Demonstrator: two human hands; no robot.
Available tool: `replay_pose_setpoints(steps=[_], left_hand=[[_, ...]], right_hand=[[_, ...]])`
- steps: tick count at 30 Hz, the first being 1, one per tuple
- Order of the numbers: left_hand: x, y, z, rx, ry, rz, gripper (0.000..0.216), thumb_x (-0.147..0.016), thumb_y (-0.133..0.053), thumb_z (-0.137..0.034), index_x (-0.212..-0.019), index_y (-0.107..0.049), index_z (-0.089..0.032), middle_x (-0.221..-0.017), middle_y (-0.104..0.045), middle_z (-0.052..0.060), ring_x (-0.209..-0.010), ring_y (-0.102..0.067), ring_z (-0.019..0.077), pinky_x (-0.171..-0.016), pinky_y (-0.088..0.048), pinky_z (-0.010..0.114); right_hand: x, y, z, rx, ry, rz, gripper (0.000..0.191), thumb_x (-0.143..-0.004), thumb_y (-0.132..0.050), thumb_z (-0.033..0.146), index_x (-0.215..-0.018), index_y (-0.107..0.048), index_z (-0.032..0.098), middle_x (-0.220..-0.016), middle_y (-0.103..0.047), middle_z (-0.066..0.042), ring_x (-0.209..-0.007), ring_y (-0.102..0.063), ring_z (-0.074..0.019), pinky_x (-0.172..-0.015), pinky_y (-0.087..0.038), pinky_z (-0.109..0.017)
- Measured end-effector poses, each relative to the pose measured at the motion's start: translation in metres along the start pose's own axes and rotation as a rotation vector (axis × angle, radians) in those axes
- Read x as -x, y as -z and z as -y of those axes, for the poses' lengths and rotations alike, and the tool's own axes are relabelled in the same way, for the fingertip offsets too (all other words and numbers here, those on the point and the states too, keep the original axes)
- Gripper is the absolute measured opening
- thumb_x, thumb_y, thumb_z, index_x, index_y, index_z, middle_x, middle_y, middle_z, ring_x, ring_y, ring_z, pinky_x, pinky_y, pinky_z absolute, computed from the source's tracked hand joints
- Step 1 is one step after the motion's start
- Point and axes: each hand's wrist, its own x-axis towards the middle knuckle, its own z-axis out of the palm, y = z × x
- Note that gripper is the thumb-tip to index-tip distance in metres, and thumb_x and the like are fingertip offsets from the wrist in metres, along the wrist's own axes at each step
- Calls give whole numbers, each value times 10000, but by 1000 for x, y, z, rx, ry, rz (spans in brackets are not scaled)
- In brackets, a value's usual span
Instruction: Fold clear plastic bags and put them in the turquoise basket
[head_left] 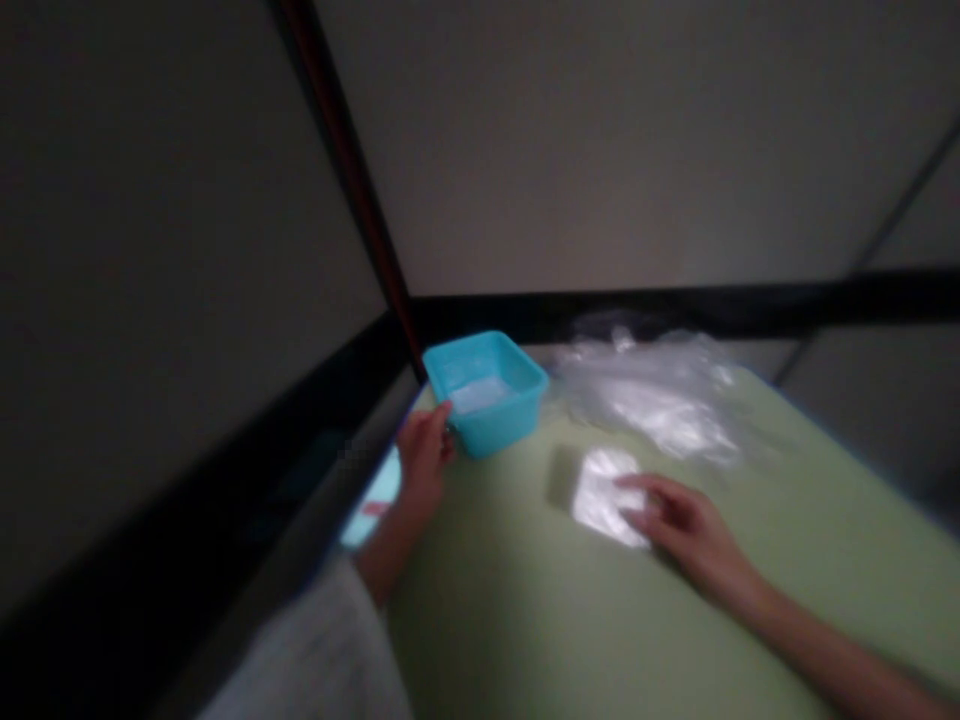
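Observation:
A turquoise plastic basket (504, 420) stands at the far left corner of the table, with something whitish (480, 394) lying inside. At its front left corner is my left hand (426, 445), fingers curled together close against the rim; blur hides what, if anything, is in them. My right hand (686, 525) pinches the right edge of a small, shiny clear plastic packet (604, 495) between thumb and fingers. The packet is over the middle of the table, and its contents cannot be made out.
A crumpled heap of clear plastic bags (652, 390) lies at the back of the green table (525, 620). A pale blue item with a red mark (375, 507) is at the left edge. Grey walls (637, 150) rise behind and left.

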Motion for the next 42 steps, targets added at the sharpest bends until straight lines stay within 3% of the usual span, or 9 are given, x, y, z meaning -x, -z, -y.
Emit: replay_pose_setpoints(steps=[4, 10, 18, 25, 29, 34, 40, 42], left_hand=[[0, -3, -1, 36, 47, 111, 373, -515, -733, -401, -590, -442, -179, -472, -430, -88, -386, -435, 55, -358, -303, 160], [14, -6, 1, 80, 0, 128, 284, -553, -686, -327, -576, -443, -182, -452, -424, -94, -401, -440, 55, -393, -362, 164], [63, -2, -3, 38, 7, 307, 195, -675, -663, -321, -706, -543, -170, -620, -546, -45, -492, -513, 83, -419, -405, 187], [92, -3, 0, 2, 33, 422, 227, -708, -644, -356, -658, -504, -185, -596, -483, -46, -495, -491, 90, -415, -390, 195], [100, -4, -1, -5, 50, 466, 235, -712, -640, -371, -671, -502, -187, -602, -484, -47, -497, -493, 91, -422, -405, 200], [101, -4, 1, -18, 83, 480, 271, -693, -646, -382, -644, -459, -192, -573, -459, -61, -471, -487, 88, -421, -405, 207], [102, -4, -1, -44, 67, 509, 267, -704, -637, -381, -641, -461, -190, -563, -473, -56, -478, -498, 90, -436, -409, 207], [102, -4, -2, -56, 74, 510, 269, -701, -632, -382, -634, -457, -189, -551, -467, -61, -465, -488, 85, -434, -402, 203]], right_hand=[[1, 3, -6, 73, 22, -19, 374, -685, -740, 470, -928, -698, 189, -491, -367, 70, -446, -317, -81, -409, -270, -210], [5, 18, -4, 187, 75, -104, 288, -736, -700, 441, -941, -714, 239, -492, -413, 42, -441, -370, -115, -396, -288, -235], [-7, 42, 71, 232, 290, -207, 262, -755, -707, 392, -1000, -699, 301, -631, -581, -10, -490, -481, -136, -376, -344, -240], [-33, 21, 116, 320, 372, -72, 229, -727, -722, 304, -953, -717, 267, -699, -636, -8, -546, -552, -129, -462, -457, -247], [-48, 12, 119, 430, 375, 47, 206, -733, -672, 290, -921, -714, 218, -795, -679, -28, -581, -587, -143, -486, -478, -258], [-62, 2, 115, 604, 446, 130, 188, -768, -569, 192, -902, -700, 199, -777, -683, -22, -585, -587, -147, -544, -485, -269], [-75, -1, 112, 692, 476, 215, 442, -771, -535, 121, -1206, -535, 197, -754, -624, -9, -630, -589, -154, -595, -472, -267], [-81, 0, 113, 719, 478, 261, 440, -788, -520, 129, -1222, -471, 186, -714, -602, 5, -630, -589, -159, -595, -460, -265]])
